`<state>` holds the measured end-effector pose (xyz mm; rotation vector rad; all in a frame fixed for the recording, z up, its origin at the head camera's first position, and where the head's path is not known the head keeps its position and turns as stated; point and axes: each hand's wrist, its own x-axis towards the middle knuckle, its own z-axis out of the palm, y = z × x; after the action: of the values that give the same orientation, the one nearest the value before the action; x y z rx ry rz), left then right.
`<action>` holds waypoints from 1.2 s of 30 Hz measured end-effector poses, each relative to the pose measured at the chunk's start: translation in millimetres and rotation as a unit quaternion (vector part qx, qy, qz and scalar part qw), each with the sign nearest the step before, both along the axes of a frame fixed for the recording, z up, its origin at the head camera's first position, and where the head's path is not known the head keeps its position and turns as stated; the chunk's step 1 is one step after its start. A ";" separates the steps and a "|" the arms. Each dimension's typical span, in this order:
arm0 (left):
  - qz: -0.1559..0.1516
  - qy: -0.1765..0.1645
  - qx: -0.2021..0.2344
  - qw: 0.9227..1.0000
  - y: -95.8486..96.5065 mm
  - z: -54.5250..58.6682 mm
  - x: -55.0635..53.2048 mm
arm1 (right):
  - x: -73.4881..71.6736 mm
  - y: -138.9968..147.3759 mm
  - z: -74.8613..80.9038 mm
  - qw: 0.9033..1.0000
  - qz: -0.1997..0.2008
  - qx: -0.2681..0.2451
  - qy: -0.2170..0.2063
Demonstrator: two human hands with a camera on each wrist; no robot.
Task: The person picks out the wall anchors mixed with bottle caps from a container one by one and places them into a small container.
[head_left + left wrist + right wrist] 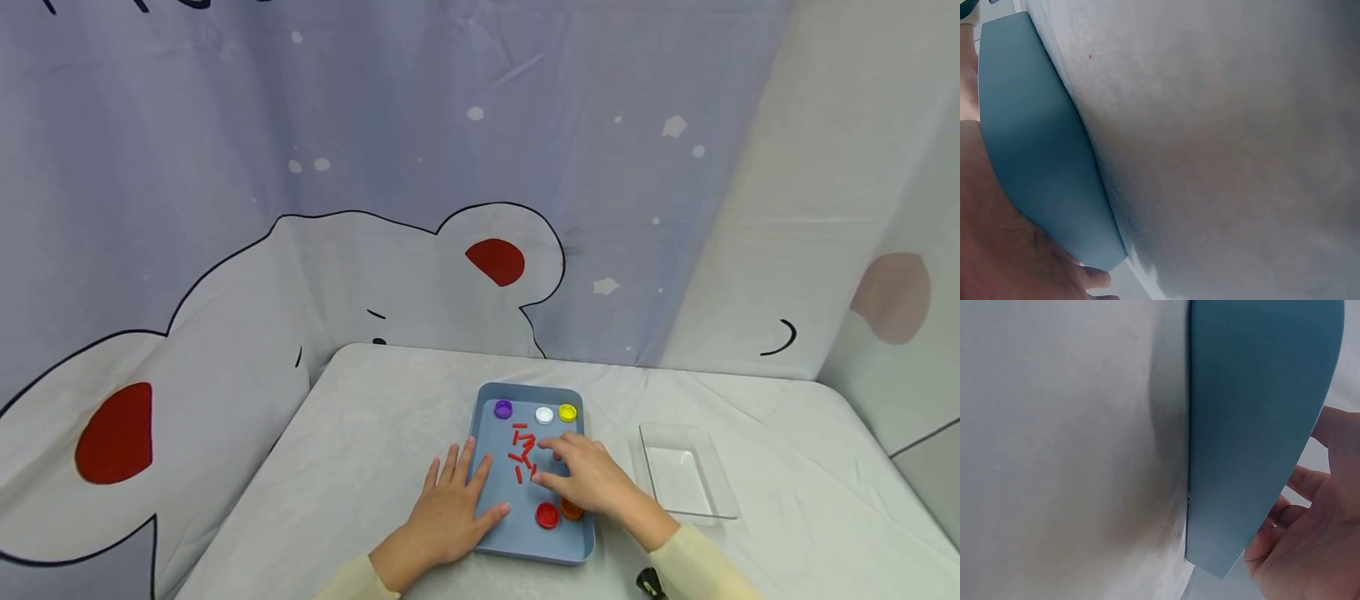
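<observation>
A blue-grey tray [517,537] lies on the table, its outer side wall [1041,137] filling part of the left wrist view. Several small red sticks [519,474] are scattered over its middle. My left hand [450,508] rests at the tray's left rim with fingers spread. Over the right half of the tray is my right hand [588,475], thumb and index finger apart beside the sticks; nothing visible is held. A red cap [547,516] sits below that hand, next to an orange cap [572,509] partly hidden by it. Purple [503,409], white [543,415] and yellow caps [567,412] are at the far end.
To the right of the tray stands a clear plastic box [686,479]. A small black object [649,581] shows beside the right sleeve. A white cloth [390,417] covers the table, and a printed curtain [405,125] hangs behind it.
</observation>
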<state>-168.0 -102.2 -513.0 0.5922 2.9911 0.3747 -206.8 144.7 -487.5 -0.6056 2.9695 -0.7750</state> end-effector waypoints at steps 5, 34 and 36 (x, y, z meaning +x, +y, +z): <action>-0.004 0.002 0.009 1.000 -0.5 0.4 -0.3 | -0.2 -1.0 0.3 1.000 -0.007 0.026 0.003; -0.009 0.014 0.009 1.000 -0.4 0.9 1.0 | -3.7 -17.0 -12.8 0.995 -0.034 0.073 0.055; -0.009 0.022 0.007 1.000 -1.0 -2.5 0.4 | -3.4 -17.9 -13.5 0.995 -0.035 0.073 0.058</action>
<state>-167.6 -103.2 -515.5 0.6372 3.0249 0.3854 -210.2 126.8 -501.0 -0.5591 3.1334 -0.5356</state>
